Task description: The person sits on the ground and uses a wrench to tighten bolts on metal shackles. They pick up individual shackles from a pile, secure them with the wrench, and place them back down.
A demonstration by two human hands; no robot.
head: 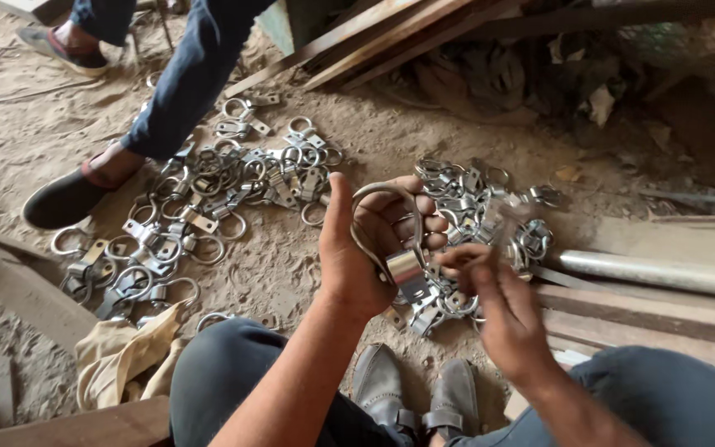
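Note:
My left hand grips a metal ring with a flat bracket, the D-shaped loop arching over my fingers. Just to its right, my right hand is blurred, its fingertips pinched close to the bracket; whether it holds a small part I cannot tell. A pile of similar ring-and-bracket pieces lies on the sandy ground right behind my hands. A second, larger spread of the same pieces lies to the left.
Another person's leg in blue trousers and dark shoe stand at the left pile. Wooden planks lean at the back. A metal pipe and boards lie right. A tan cloth sits by my knee; my shoes are below.

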